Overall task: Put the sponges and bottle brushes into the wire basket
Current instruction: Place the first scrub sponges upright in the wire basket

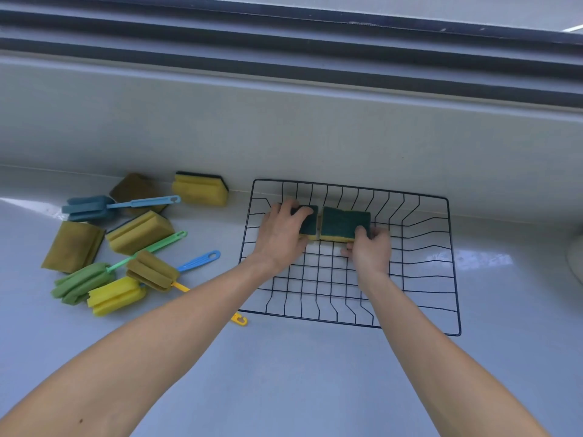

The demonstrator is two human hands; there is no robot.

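Note:
A black wire basket (pixel 422 197) lies on the grey counter at centre right. Inside it, near the back, two green-topped yellow sponges sit side by side. My left hand (pixel 280 238) grips the left sponge (pixel 310 223); my right hand (pixel 369 250) grips the right sponge (pixel 342 223) at its near right corner. To the left of the basket lie several loose sponges, among them a yellow one (pixel 200 189) against the wall and another (pixel 140 231). Bottle brushes lie there too: a blue one (pixel 94 208), a green one (pixel 82 282) and a yellow one (pixel 115 294).
The counter meets a low grey wall (pixel 315 137) just behind the basket, with a window frame above. A white rounded object (pixel 575 257) shows at the right edge. A blue handle (pixel 198 261) sticks out from under an olive sponge (pixel 151 269).

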